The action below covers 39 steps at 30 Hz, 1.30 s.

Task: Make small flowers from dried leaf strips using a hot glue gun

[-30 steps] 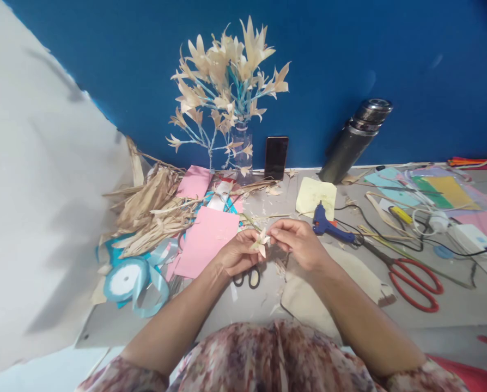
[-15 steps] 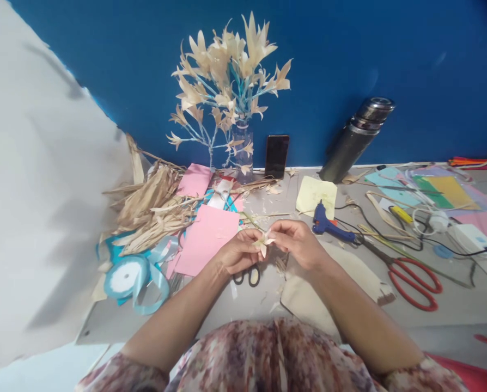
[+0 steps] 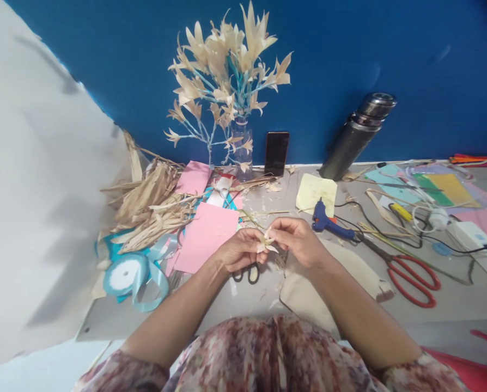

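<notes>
Between my two hands is a small cream flower (image 3: 267, 246) with pointed petals, apparently of dried husk. My left hand (image 3: 242, 250) is closed, pinching the flower from the left. Thumb and forefinger of my right hand (image 3: 294, 239) press together at the flower's upper side, touching it. The exact spot under the right fingertips is hidden. A pair of small scissors (image 3: 251, 274) with dark handles lies just below my left hand, its blades covered by the hand. Beyond my left hand lies a pink sheet (image 3: 211, 231).
Husk flowers (image 3: 227, 81) stand in a clear bottle (image 3: 242, 149), near a phone (image 3: 277, 154) and a leaning flask (image 3: 355, 139). Dried husks (image 3: 149, 201) and a blue ribbon spool (image 3: 126, 275) lie left. A blue glue gun (image 3: 329, 223) and red-handled scissors (image 3: 415, 280) lie right.
The flower has turned in my fingers, its petals now pointing more to the right. Both hands stay together in nearly the same place. The camera view has shifted slightly.
</notes>
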Available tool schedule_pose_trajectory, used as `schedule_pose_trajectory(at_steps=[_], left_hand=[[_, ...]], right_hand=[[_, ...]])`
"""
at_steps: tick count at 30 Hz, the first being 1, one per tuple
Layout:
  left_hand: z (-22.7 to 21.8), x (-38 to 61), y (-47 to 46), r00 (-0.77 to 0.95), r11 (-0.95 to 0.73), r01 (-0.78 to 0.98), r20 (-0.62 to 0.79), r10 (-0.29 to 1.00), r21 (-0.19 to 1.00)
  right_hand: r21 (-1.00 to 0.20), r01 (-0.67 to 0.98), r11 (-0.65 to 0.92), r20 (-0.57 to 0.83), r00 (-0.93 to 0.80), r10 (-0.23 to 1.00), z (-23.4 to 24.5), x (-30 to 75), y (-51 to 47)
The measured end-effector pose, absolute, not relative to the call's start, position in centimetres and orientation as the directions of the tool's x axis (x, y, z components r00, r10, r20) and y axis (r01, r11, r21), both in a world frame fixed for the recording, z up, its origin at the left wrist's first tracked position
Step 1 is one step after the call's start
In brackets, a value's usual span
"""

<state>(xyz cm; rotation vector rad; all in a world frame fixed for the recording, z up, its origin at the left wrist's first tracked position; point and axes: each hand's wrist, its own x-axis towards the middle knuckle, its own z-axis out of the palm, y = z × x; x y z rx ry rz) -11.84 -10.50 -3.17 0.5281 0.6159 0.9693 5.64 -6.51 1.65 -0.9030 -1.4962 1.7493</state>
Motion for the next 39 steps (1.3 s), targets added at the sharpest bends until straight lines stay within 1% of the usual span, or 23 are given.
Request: schedule_pose_trajectory(at_steps=[8, 13, 20, 23, 25, 28, 30, 32, 34, 36, 39], left_hand=[[-3.1, -11.7, -10.4, 0.390, 0.426, -0.607, -0.216, 0.895, 0.671], [-3.3, -11.8, -10.4, 0.341, 0.376, -0.630, -0.193, 0.920, 0.679], [-3.2, -11.7, -10.4, 0.322, 0.349, -0.660, -0.169, 0.931, 0.665], [-2.5, -11.7, -10.4, 0.301, 0.350, -0.639, -0.196, 0.933, 0.686], [-2.1, -11.9, -10.4, 0.271, 0.358, -0.569, -0.242, 0.932, 0.741], [-1.8, -12.1, -10.3, 0.212, 0.379, -0.416, -0.317, 0.924, 0.826], [-2.0, -12.3, -10.1, 0.194, 0.394, -0.361, -0.345, 0.918, 0.845], [-2.3, -12.2, -10.0, 0.187, 0.387, -0.359, -0.341, 0.921, 0.849], [-2.6, -12.1, -9.8, 0.154, 0.361, -0.393, -0.326, 0.933, 0.846], [-2.6, -11.9, -9.4, 0.100, 0.343, -0.440, -0.334, 0.937, 0.830], [-1.9, -11.8, -8.2, 0.067, 0.358, -0.456, -0.370, 0.927, 0.815]], right_hand=[[-0.982, -0.094, -0.165, -0.082, -0.576, 0.813, 1.4, 5.6, -6.4], [-0.957, -0.148, -0.249, -0.115, -0.593, 0.797, 1.2, 5.5, -6.3], [-0.891, -0.229, -0.392, -0.189, -0.597, 0.779, 1.2, 5.2, -6.3], [-0.834, -0.311, -0.457, -0.218, -0.576, 0.788, 1.1, 5.2, -5.9], [-0.815, -0.337, -0.471, -0.225, -0.565, 0.794, 0.9, 5.3, -5.6], [-0.837, -0.312, -0.449, -0.220, -0.560, 0.799, 0.8, 5.4, -5.3], [-0.890, -0.262, -0.373, -0.188, -0.535, 0.824, 0.7, 5.5, -5.3], [-0.955, -0.181, -0.236, -0.127, -0.468, 0.875, 0.8, 5.6, -5.3], [-0.987, -0.102, -0.125, -0.076, -0.389, 0.918, 1.0, 5.8, -5.2], [-0.993, -0.070, -0.100, -0.071, -0.335, 0.940, 1.2, 6.1, -5.0], [-0.991, -0.087, -0.106, -0.078, -0.276, 0.958, 1.5, 6.6, -4.3]])
